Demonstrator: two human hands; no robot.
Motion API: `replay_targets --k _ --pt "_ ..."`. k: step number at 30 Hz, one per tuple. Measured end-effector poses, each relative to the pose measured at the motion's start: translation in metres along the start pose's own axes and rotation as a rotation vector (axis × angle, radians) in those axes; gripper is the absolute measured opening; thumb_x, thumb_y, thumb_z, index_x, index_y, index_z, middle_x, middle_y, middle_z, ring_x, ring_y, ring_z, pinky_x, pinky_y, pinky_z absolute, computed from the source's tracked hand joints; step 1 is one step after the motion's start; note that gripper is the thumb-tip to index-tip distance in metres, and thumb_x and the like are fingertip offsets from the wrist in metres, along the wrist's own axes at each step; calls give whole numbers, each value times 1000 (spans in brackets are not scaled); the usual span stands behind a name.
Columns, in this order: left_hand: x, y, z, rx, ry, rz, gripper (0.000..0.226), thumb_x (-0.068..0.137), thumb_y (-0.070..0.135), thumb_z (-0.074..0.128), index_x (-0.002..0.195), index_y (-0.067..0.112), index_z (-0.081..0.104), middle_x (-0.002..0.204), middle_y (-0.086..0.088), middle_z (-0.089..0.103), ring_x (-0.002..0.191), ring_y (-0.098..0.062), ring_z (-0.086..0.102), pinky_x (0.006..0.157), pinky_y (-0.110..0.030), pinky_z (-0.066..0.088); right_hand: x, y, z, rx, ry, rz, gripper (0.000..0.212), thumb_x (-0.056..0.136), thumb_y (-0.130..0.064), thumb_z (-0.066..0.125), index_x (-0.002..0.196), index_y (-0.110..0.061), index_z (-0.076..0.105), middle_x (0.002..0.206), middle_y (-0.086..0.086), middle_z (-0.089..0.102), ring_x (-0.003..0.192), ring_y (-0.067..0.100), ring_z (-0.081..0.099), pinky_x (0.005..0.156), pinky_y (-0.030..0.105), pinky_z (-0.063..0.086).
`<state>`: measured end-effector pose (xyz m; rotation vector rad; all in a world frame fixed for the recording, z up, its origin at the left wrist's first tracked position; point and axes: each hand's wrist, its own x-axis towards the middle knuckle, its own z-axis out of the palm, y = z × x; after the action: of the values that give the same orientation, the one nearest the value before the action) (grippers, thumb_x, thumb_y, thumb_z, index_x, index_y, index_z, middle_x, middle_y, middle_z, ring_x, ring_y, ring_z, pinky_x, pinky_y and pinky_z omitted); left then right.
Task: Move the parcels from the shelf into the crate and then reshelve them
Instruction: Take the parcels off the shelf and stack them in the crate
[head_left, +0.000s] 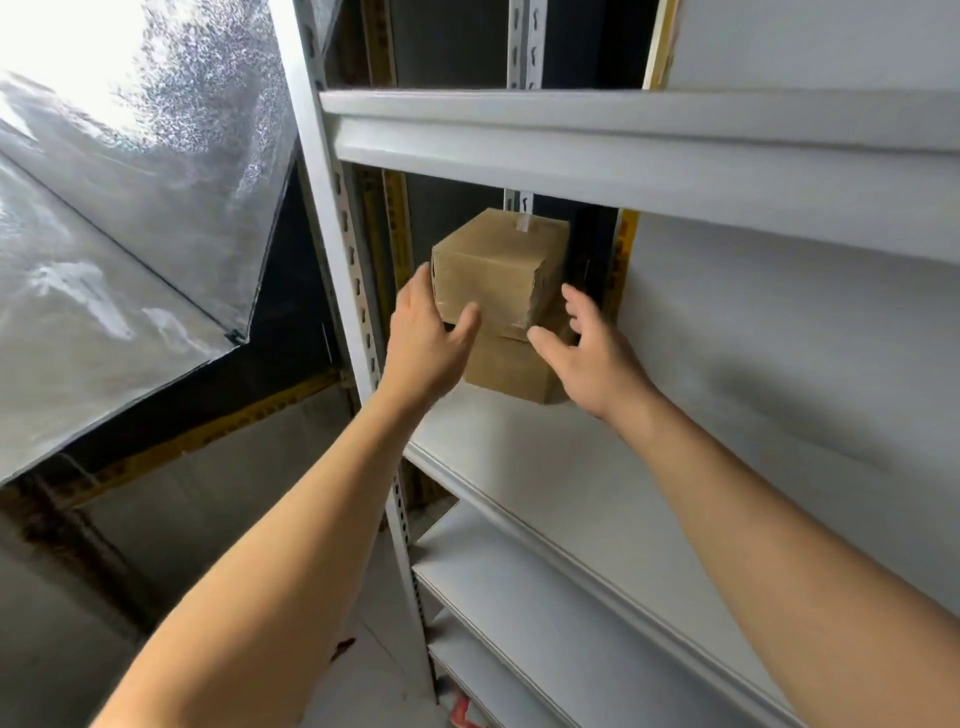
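- We judge this to be either a pick from the shelf (597, 467) or a release after reshelving; the view alone does not settle which, and the crate is out of sight.
- Our left hand (426, 332) is spread, its thumb on the front face of the upper parcel (493, 270) and its fingers reaching along that parcel's left side, not curled round it.
- Our right hand (587, 348) is relaxed and spread just right of the same parcel, apart from it as far as we can tell.
- The upper parcel sits between our hands, stacked on a lower parcel (511, 371) below our thumbs, slightly skewed on it.
- If picking, the next move calls for closing both palms on the upper parcel's sides and drawing it toward us.
- The upper shelf lip (623, 156) hangs above our hands, so a lift has little headroom.
- The slotted upright (358, 291) stands just left of our left hand; bare shelf opens to the right of our right hand.
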<state>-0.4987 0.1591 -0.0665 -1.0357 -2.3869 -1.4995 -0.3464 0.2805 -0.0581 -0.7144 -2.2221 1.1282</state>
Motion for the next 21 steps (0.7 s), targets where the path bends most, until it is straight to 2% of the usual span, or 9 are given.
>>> replay_targets --k 2,5,8,10,12,14,18,19,21 --pt "30 -5 2 -92 -49 -45 88 99 59 60 167 25 16 171 -2 27 152 -26 36 120 -46 38 22 -7 8 33 16 43 92 95 -60 66 167 -35 16 173 -1 26 157 24 29 123 51 37" --pt "61 -9 8 -300 -133 -160 92 95 70 58 166 29 15 167 -2 33 145 -28 45 115 -47 45 48 -14 17 104 42 148 110 83 -81 62 168 -36 10 174 -2 23 158 27 26 123 57 35" --pt "74 -11 16 -400 -172 -242 87 93 76 54 161 31 26 153 -1 49 132 -26 56 113 -50 49 64 -15 26 189 71 232 122 66 -96 57 166 -33 25 168 -2 37 153 28 37 121 55 38" --pt "75 -13 22 -454 -160 -263 74 94 75 53 152 31 38 137 2 57 119 -22 61 107 -50 54 68 -14 31 229 64 249 116 67 -96 55 161 -31 38 159 -3 49 144 26 48 117 53 43" --pt "72 -11 26 -467 -124 -254 67 95 73 54 145 31 45 129 4 60 114 -20 63 100 -43 57 68 -11 35 233 63 251 109 73 -93 54 160 -29 40 157 -2 50 142 25 49 117 51 43" --pt "64 -6 26 -467 -78 -201 65 95 70 56 145 29 48 127 6 62 112 -16 65 95 -36 58 62 -9 37 259 109 231 112 68 -95 55 159 -31 40 157 -6 51 142 20 50 118 48 42" --pt "30 12 23 -513 -34 -97 59 99 60 59 147 29 43 122 12 62 104 -7 65 83 -22 57 34 -2 26 349 203 101 98 80 -84 62 161 -37 33 158 -15 49 141 7 47 117 35 38" --pt "17 16 23 -538 -48 -90 57 100 57 60 146 29 41 123 11 61 105 -8 65 84 -22 57 22 0 21 368 221 76 94 81 -82 63 159 -37 34 155 -15 52 140 7 50 115 35 41" --pt "-12 22 26 -589 -107 -87 53 101 52 61 143 29 39 124 8 60 107 -12 64 79 -21 60 -9 8 9 425 258 63 73 82 -78 64 140 -38 49 137 -16 64 128 7 60 109 40 48"
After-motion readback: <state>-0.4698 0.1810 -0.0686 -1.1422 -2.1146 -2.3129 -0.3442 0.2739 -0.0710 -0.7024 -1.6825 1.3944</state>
